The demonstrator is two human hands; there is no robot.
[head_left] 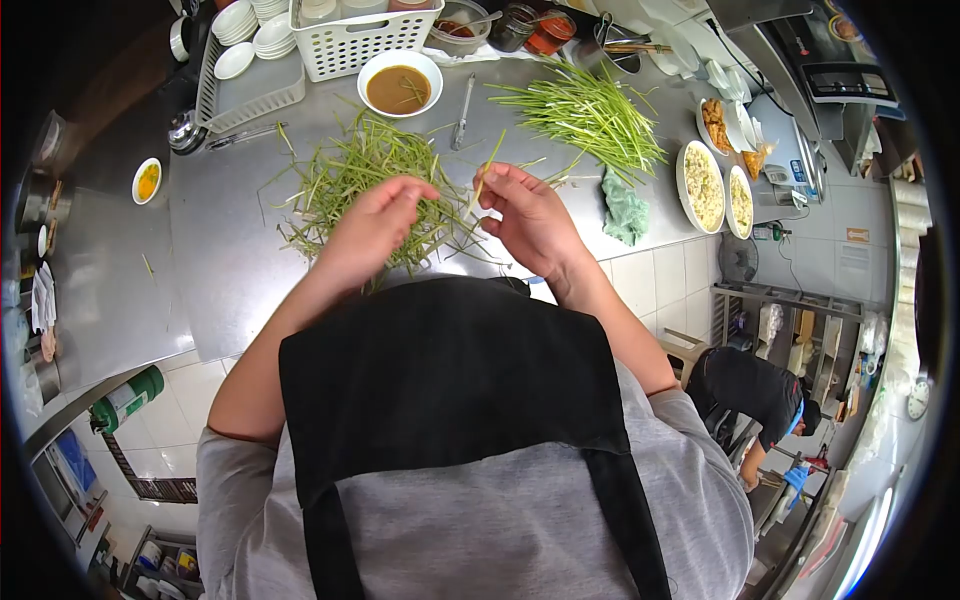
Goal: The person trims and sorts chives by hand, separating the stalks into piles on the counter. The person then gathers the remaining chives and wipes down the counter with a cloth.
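My left hand (378, 225) is over the right part of a loose pile of thin green stalks (340, 165), its fingers pinched together; anything between them is too small to make out. To its right, my right hand (525, 215) pinches a green stalk (488, 165) between thumb and fingers, the stalk pointing up and away from me. The hands are apart. Beyond my right hand lies a neater bundle of long green stalks (590, 115). A crumpled green cloth (625, 208) sits just below that bundle.
On the steel counter (110, 270) are a bowl of brown liquid (399, 90), a knife-like tool (464, 112), a white basket (365, 45) and oval dishes of food (701, 187). A small orange-filled bowl (147, 181) stands left. A person (750, 390) bends over at the right.
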